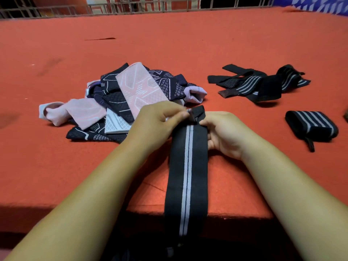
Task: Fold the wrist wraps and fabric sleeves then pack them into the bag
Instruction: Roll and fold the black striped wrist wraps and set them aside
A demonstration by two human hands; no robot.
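Observation:
A long black wrist wrap (186, 176) with a grey centre stripe lies stretched toward me and hangs over the near edge of the red surface. My left hand (156, 123) pinches its far end, where a narrow black tab sticks up. My right hand (224, 134) grips the wrap's right edge just below that end. One rolled black-and-grey wrist wrap (312, 126) sits at the right. A heap of loose wrist wraps (259, 83) lies behind it. Pink, navy and white patterned fabric sleeves (120, 98) are piled left of my hands. No bag is in view.
The red cloth-covered surface (169, 38) stretches far back to a metal railing (131, 6). Its near edge (235, 215) drops off close to me. A blue patterned cloth (323, 4) shows at the top right corner.

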